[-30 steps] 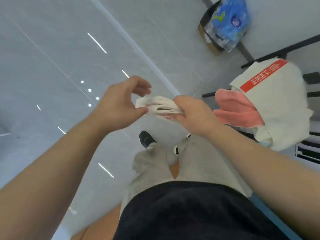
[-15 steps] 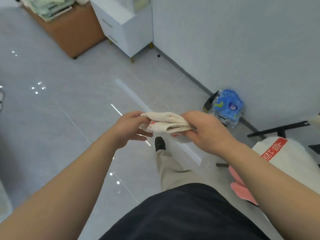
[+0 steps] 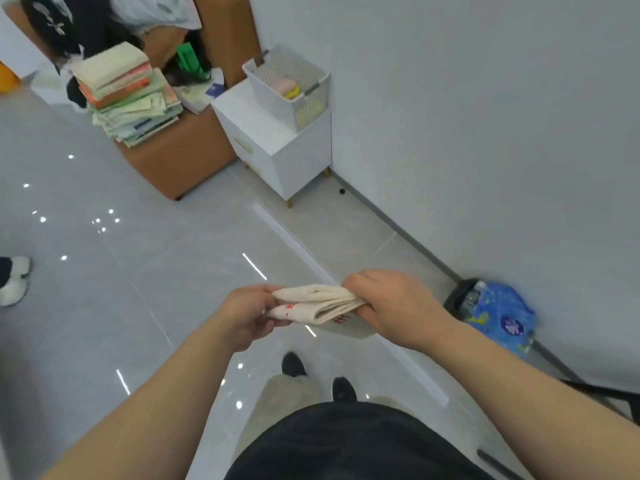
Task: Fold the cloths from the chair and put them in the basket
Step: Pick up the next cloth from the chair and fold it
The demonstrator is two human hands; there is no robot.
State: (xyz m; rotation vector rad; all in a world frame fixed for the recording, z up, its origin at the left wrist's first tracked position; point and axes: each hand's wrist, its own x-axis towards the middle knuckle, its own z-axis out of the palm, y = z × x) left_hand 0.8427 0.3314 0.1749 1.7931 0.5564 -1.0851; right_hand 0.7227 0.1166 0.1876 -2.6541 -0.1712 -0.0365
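Note:
I hold a folded cream cloth with red print (image 3: 317,303) in front of me at waist height. My left hand (image 3: 247,315) pinches its left end and my right hand (image 3: 391,303) grips its right end. Far ahead, a white perforated basket (image 3: 311,109) stands on a small white cabinet (image 3: 273,147) against the wall. Pink and yellow folded cloths (image 3: 287,87) lie inside it. The chair is out of view except for black bars (image 3: 602,393) at the right edge.
A brown ottoman (image 3: 180,157) with a stack of books (image 3: 128,95) stands left of the cabinet. A blue plastic bag in a dark bin (image 3: 498,317) sits by the wall on my right. Someone's white shoe (image 3: 14,282) shows at the left edge. Grey tiled floor lies between.
The view has swung up and away from the chair toward the cabinet and basket. Both hands keep holding the folded cream cloth, and the chair's cloth pile has left the view.

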